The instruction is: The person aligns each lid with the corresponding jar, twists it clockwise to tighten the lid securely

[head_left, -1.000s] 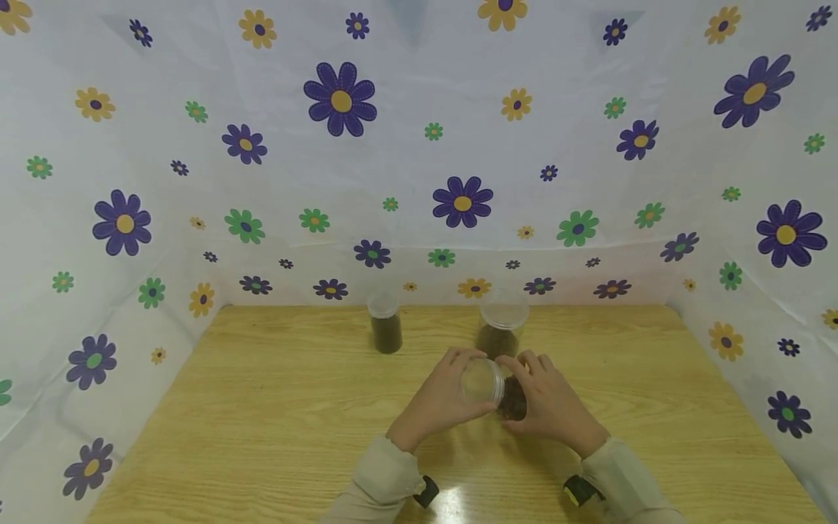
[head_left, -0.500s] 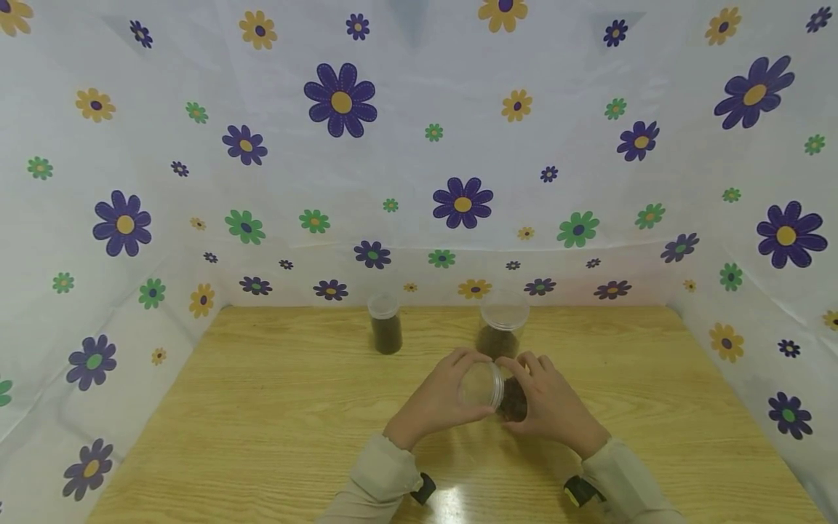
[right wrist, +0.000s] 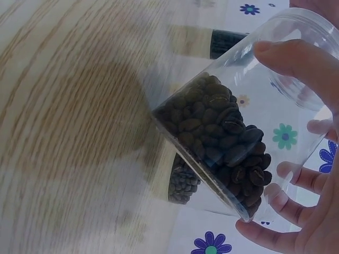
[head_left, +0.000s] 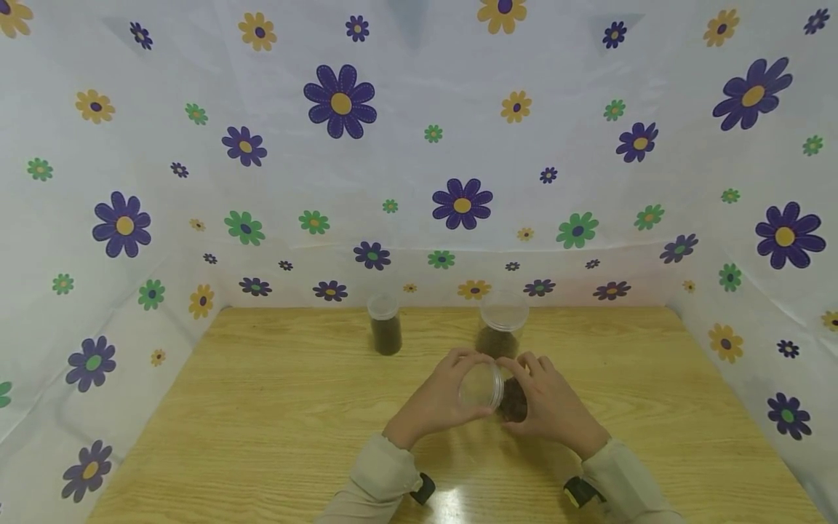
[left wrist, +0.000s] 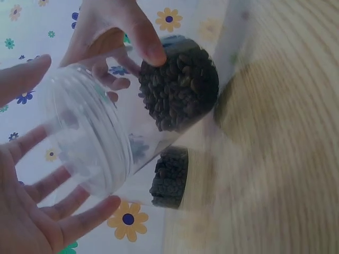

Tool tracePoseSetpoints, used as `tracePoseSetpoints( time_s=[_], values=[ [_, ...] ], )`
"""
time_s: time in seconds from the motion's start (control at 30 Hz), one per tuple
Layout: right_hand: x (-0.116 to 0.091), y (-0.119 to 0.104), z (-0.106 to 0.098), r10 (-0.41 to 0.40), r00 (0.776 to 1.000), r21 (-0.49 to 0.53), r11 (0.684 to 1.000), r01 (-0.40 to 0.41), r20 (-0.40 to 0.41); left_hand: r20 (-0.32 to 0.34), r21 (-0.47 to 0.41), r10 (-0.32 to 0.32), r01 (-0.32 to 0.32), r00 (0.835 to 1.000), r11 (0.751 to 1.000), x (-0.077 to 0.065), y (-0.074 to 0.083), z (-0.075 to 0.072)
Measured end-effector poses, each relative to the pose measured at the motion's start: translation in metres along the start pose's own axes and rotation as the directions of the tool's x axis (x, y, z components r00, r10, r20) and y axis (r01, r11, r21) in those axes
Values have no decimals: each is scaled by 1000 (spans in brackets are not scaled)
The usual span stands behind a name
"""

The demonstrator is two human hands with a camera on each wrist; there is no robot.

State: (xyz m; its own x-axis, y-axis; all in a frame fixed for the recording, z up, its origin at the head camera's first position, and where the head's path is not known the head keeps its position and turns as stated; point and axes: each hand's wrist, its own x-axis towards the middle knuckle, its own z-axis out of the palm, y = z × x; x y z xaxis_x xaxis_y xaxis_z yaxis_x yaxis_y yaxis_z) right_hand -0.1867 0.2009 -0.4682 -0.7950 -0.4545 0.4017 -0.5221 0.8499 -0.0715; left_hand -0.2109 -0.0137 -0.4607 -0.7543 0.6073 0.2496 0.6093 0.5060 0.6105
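Note:
A clear jar (right wrist: 225, 76), partly filled with dark coffee beans (right wrist: 217, 137), is tilted to the left between my hands. My right hand (head_left: 553, 404) grips its body, thumb on one side and fingers on the other. At the jar's upper end, my left hand (head_left: 432, 404) holds the clear screw lid (left wrist: 98, 132) with thumb and fingers spread around the rim. The lid sits at the mouth; whether its threads are engaged I cannot tell. In the left wrist view the beans (left wrist: 180, 84) are heaped at the jar's bottom end.
Behind my hands stands a wide lidded jar (head_left: 504, 320) with dark contents. To its left is a slimmer lidded jar (head_left: 386, 327), also dark inside. Both rest on the wood-grain table (head_left: 275, 422). A flower-print white cloth (head_left: 393, 160) encloses the back and sides.
My left hand and the lid have shifted very slightly left and turned a little. The right hand and the two standing jars have stayed in place.

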Motion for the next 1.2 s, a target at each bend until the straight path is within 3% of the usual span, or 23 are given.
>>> tracePoseSetpoints(
  time_s=[0.17,0.3,0.43,0.63,1.03,1.2],
  values=[
    [0,0,1,9,1000,-4,1000,-9,5,-6,-87,-101,100,995,991,-2,2,3],
    [0,-1,0,14,1000,4,1000,-14,8,-35,-74,-160,157,986,985,-2,8,4],
    [0,-2,-2,15,1000,10,1000,-15,9,-46,-39,-178,177,983,984,-3,12,2],
    [1,-3,-4,7,1000,10,1000,-7,12,-26,-24,-157,156,987,987,0,11,-1],
    [0,-2,-4,4,1000,1,1000,-4,25,15,49,-29,28,999,998,1,6,-5],
    [1,-3,-4,8,999,8,1000,-8,31,22,62,-18,16,1000,998,1,6,-6]
  ],
)
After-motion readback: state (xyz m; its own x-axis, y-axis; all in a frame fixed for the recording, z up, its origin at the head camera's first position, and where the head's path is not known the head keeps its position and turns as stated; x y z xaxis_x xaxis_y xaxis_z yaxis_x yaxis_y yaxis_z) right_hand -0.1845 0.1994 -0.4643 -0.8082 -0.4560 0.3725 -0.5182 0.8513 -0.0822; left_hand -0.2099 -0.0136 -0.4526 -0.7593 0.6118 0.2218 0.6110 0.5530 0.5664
